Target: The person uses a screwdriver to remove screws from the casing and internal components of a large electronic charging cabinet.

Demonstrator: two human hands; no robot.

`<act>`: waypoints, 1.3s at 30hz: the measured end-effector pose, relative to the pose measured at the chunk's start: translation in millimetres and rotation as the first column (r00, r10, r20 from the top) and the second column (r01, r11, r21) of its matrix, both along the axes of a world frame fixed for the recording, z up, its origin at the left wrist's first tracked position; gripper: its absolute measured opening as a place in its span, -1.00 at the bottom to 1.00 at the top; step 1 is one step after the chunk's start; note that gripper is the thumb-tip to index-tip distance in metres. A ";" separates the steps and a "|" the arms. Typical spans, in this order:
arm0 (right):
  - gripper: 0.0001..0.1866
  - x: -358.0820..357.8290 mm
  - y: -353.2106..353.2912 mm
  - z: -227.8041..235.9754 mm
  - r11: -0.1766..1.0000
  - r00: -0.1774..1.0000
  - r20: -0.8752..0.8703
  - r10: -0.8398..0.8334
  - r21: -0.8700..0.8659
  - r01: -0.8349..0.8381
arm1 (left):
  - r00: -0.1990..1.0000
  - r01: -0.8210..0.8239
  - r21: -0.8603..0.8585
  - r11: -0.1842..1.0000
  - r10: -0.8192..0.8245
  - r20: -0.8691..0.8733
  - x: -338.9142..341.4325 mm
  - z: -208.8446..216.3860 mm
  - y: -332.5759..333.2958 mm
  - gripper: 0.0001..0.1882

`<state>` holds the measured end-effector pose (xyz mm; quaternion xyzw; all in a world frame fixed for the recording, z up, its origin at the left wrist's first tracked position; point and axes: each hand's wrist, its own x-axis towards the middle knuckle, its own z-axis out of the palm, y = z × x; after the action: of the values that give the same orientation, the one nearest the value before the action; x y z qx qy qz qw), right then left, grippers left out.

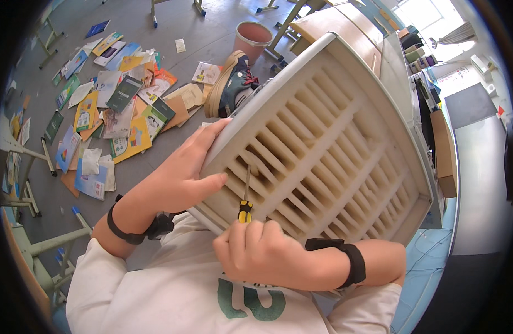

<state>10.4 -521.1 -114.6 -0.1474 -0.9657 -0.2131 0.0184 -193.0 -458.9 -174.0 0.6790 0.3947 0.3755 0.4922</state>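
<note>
A large off-white slatted case (341, 118), dusty beige between its slats, lies tilted across my lap. My left hand (192, 164) holds its left rim, with the fingers over the outer side and the thumb along the inner edge. Closed around a screwdriver (245, 212) with a yellow and black handle, my right hand (262, 249) is at the case's near side. The screwdriver's thin metal shaft points away from me, and its tip is among the slats at the left, beside a beige lump. Whether the tip touches anything, I cannot tell.
Books and papers (120, 92) are scattered over the grey floor at the left. Beyond the case's left rim are a foot in a dark sneaker (231, 83) and a pink bucket (252, 39). Desks (331, 28) stand behind; a cardboard box (443, 153) is at the right.
</note>
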 end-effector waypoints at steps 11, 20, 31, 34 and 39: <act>-0.82 -7.4 -30.2 -32.3 0.945 0.996 -0.076 -0.057 0.319 0.078 | 0.916 0.087 0.434 0.897 0.099 -0.388 12.3 18.4 -4.2 -0.23; -0.89 -4.2 -34.5 -27.7 0.942 0.994 -0.034 -0.106 0.317 0.111 | 0.606 0.144 0.154 0.977 0.036 -0.795 27.0 54.7 15.5 -0.59; -0.94 47.1 -28.5 17.0 0.991 0.924 -0.370 -0.091 0.057 0.120 | 0.697 0.250 0.523 0.815 0.223 -0.682 20.2 23.4 16.0 -0.70; -0.95 61.6 -24.1 6.7 0.991 0.925 -0.359 -0.123 0.003 0.133 | 0.673 0.277 0.592 0.757 0.286 -0.682 24.9 25.7 15.1 -0.70; -0.96 68.1 -26.3 7.5 0.992 0.923 -0.364 -0.124 -0.042 0.117 | 0.652 0.310 0.642 0.701 0.334 -0.681 29.9 22.4 16.0 -0.69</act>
<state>78.5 -547.4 -107.1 -0.2437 -0.9365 -0.1734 0.1833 -163.1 -442.9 -151.6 0.9025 0.3897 0.1817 -0.0247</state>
